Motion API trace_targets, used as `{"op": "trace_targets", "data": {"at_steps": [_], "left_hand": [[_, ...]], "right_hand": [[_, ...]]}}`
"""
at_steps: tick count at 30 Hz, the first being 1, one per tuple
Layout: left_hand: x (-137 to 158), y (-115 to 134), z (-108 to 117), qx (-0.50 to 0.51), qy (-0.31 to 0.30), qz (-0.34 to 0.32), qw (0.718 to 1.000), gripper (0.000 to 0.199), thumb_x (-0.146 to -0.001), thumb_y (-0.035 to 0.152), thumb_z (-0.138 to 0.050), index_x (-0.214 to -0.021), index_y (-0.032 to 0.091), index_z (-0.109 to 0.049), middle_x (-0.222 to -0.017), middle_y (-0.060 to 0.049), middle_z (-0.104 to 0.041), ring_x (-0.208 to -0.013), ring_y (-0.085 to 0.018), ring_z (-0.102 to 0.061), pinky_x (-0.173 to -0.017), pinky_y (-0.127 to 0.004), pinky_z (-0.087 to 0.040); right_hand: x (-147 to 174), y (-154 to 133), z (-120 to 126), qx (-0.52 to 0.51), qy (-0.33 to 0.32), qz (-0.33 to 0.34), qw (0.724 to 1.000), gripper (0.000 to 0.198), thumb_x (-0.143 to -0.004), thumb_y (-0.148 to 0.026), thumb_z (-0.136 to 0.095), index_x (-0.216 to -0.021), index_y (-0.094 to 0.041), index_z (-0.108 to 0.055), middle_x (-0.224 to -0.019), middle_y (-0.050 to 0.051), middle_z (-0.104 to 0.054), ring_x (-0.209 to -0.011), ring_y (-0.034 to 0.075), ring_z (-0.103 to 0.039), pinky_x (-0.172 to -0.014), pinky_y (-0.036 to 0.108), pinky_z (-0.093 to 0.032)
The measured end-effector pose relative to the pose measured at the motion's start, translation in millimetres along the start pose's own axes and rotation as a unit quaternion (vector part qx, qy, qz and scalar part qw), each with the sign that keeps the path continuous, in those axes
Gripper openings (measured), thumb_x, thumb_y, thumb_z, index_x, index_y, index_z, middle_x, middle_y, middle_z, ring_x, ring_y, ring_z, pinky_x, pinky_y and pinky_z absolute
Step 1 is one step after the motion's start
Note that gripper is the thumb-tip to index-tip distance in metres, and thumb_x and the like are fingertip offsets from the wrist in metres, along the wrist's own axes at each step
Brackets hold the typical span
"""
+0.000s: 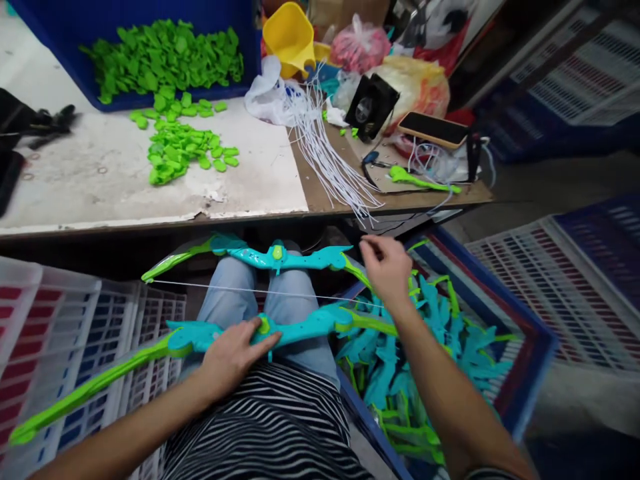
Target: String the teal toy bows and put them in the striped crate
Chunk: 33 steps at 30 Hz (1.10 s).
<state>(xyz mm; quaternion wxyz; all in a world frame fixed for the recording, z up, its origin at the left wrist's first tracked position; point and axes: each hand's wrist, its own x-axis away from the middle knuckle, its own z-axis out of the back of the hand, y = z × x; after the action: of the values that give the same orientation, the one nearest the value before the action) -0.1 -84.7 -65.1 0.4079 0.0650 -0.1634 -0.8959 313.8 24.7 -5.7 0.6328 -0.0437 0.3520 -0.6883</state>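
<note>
My left hand (237, 353) lies over the middle of the nearer toy bow (305, 327), turquoise with lime-green limbs, gripping it against my lap. Farther out, a second toy bow (255, 257) rests across my knees. A thin white string (215, 288) runs from its left tip towards the right, where my forearm hides its end. My right hand (387, 267) is closed just below the table's front edge, over the right limb of the farther bow. Whatever its curled fingers hold, if anything, is hidden. White cut strings (330, 153) hang over the table edge beside it.
A blue bin (45, 40) of green pieces (170, 60) stands on the table (270, 180), with a loose green pile (180, 150) before it. Right of it are a yellow scoop (287, 37), a fan (373, 107) and a phone (433, 129). A crate (540, 353) of bows sits at my right.
</note>
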Motion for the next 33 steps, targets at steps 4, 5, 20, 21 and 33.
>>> {"op": "trace_targets", "data": {"at_steps": [4,5,20,21,33], "left_hand": [[6,-6,-19,-0.047,0.019,-0.003,0.999,0.062,-0.084,0.005,-0.050,-0.134,0.043,-0.046,-0.141,-0.011,-0.042,-0.118,-0.029,-0.048,-0.089,-0.042,-0.047],[5,-7,-20,-0.049,0.007,-0.004,0.999,0.064,-0.083,0.005,-0.051,-0.134,0.044,-0.046,-0.146,-0.010,-0.037,-0.123,-0.031,-0.045,-0.090,-0.043,-0.047],[-76,75,9,0.375,-0.198,-0.003,0.906,0.029,-0.086,0.030,-0.054,-0.108,0.016,-0.067,-0.108,-0.009,-0.068,-0.098,-0.021,-0.062,-0.089,-0.034,-0.049],[-86,86,-1,0.397,-0.234,0.003,0.887,0.028,-0.084,0.029,-0.056,-0.105,0.016,-0.068,-0.105,-0.009,-0.069,-0.095,-0.021,-0.063,-0.087,-0.033,-0.049],[-141,158,-97,0.560,-0.340,0.250,0.712,0.014,-0.078,0.012,-0.055,-0.081,0.010,-0.069,-0.062,-0.001,-0.061,-0.057,-0.009,-0.054,-0.053,-0.018,-0.040]], "right_hand": [[-65,32,-11,0.072,-0.055,-0.093,0.991,0.020,-0.077,-0.028,-0.063,-0.086,-0.013,-0.071,-0.082,0.011,-0.069,-0.077,0.021,-0.057,-0.076,0.034,-0.041],[-74,33,-16,0.072,-0.070,-0.103,0.990,0.019,-0.076,-0.026,-0.064,-0.086,-0.013,-0.072,-0.081,0.011,-0.069,-0.077,0.021,-0.057,-0.076,0.034,-0.041],[137,65,96,-0.181,-0.261,-0.335,0.887,0.040,-0.054,-0.057,-0.074,-0.062,-0.018,-0.068,-0.063,0.005,-0.069,-0.061,0.020,-0.063,-0.058,0.030,-0.049],[158,69,98,-0.164,-0.204,-0.352,0.898,0.043,-0.054,-0.060,-0.073,-0.064,-0.018,-0.069,-0.064,0.005,-0.069,-0.060,0.020,-0.062,-0.058,0.030,-0.048],[240,92,57,-0.098,0.063,-0.406,0.906,0.043,-0.063,-0.058,-0.066,-0.074,-0.017,-0.073,-0.069,0.006,-0.071,-0.059,0.018,-0.058,-0.059,0.031,-0.046]]}}
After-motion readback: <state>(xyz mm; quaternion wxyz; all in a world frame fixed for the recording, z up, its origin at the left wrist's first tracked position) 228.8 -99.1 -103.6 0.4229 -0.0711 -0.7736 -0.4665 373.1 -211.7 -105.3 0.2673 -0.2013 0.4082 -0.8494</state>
